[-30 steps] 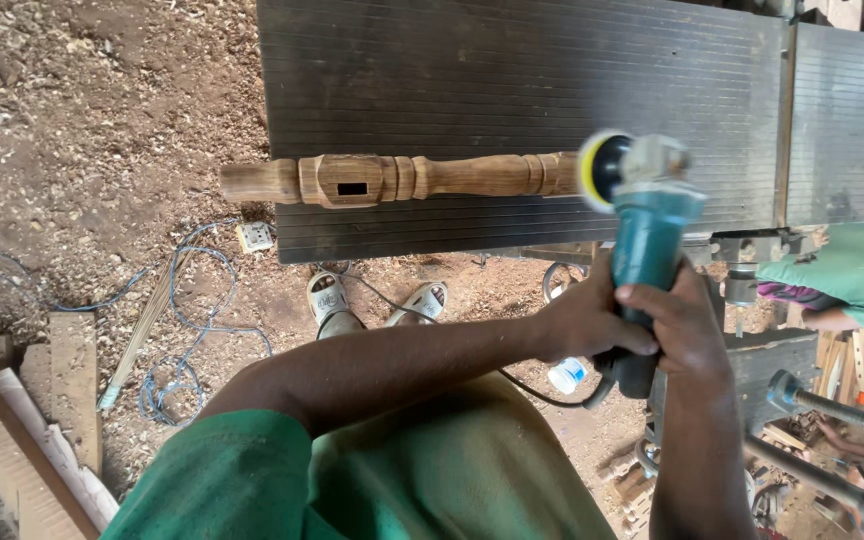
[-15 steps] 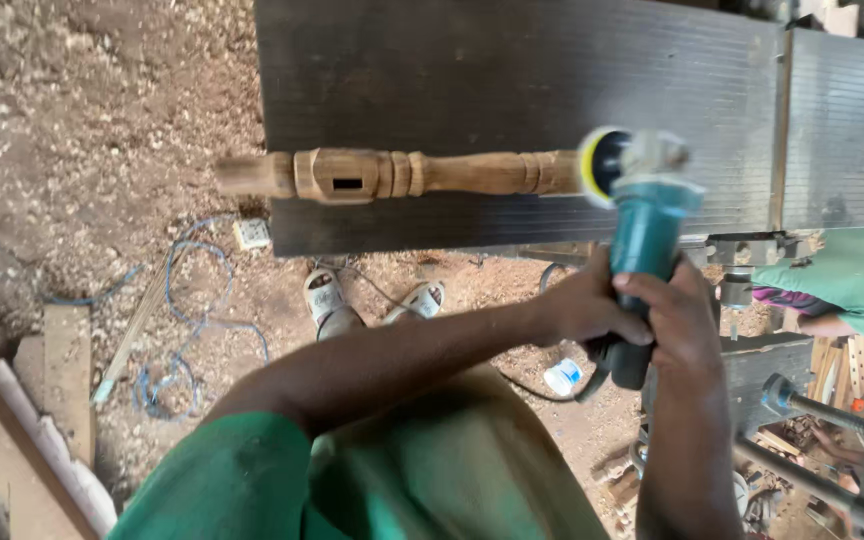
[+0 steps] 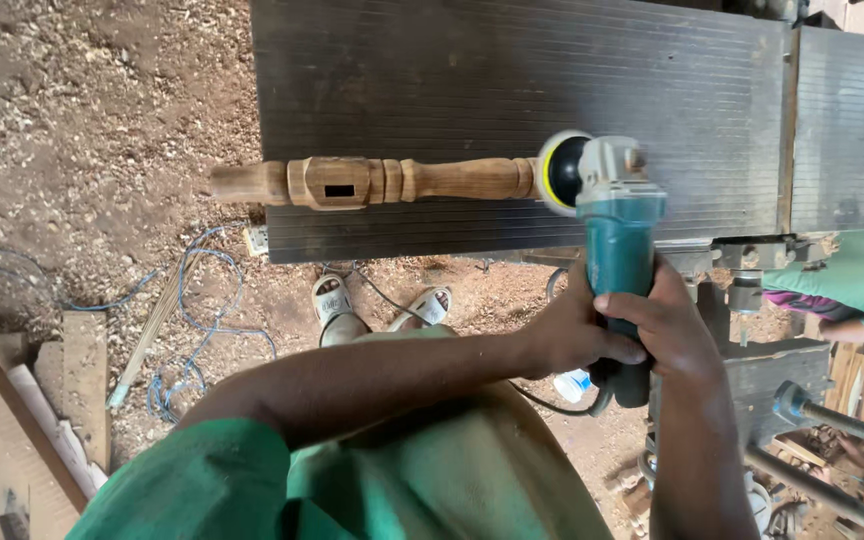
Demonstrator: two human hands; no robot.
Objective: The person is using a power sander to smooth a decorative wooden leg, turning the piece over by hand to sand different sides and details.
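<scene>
A turned brown wooden spindle with a square mortised block lies across the near edge of a dark ribbed metal machine table, its right end touching the yellow-backed round sanding disc of a teal angle grinder. The left hand and the right hand both wrap tightly around the grinder's body. Below, blue cables trail over the sawdust-strewn ground.

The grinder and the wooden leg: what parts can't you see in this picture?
Head view only:
- Grinder: both hands, left hand and right hand, hide its grip.
- Sanding disc: its working face is edge-on.
- Turned wooden leg: underside hidden against the table.
- Person at right: cut off by the edge.
</scene>
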